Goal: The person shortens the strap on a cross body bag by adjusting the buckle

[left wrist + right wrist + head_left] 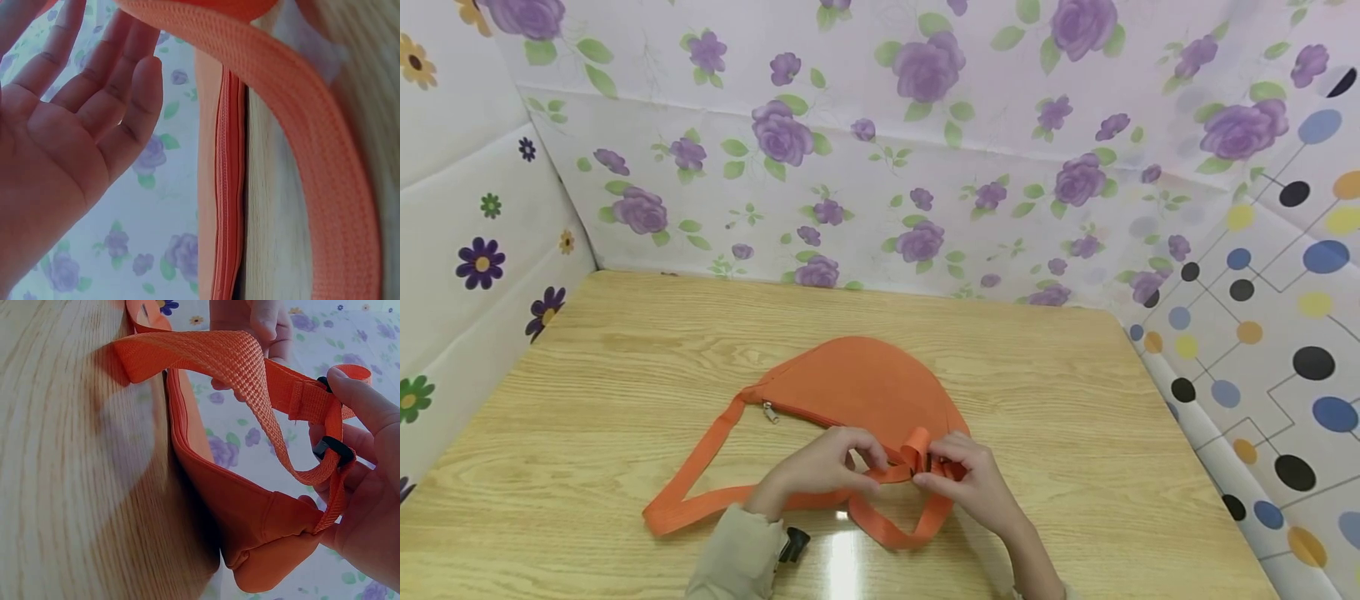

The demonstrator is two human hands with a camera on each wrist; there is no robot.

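Note:
An orange crescent-shaped waist bag (pixel 861 387) lies on the table, its zipper edge toward me and the metal zipper pull (pixel 771 412) at its left end. Its orange webbing strap (pixel 696 454) runs out from the left corner and loops back to the right. My right hand (pixel 973 482) pinches the strap beside the black plastic slider (pixel 334 451), close to the bag's right corner. A small strap loop (pixel 916 450) stands up there. Facing it, my left hand (pixel 829 461) holds the strap between thumb and fingers. Part of that grip is hidden by webbing in the right wrist view.
A black buckle (pixel 794 544) sits by the left sleeve (pixel 739 554). The wood-grain table (pixel 1052 375) extends around the bag. Flowered sheets (pixel 850 192) rise behind and at the left, a dotted sheet (pixel 1262 367) at the right.

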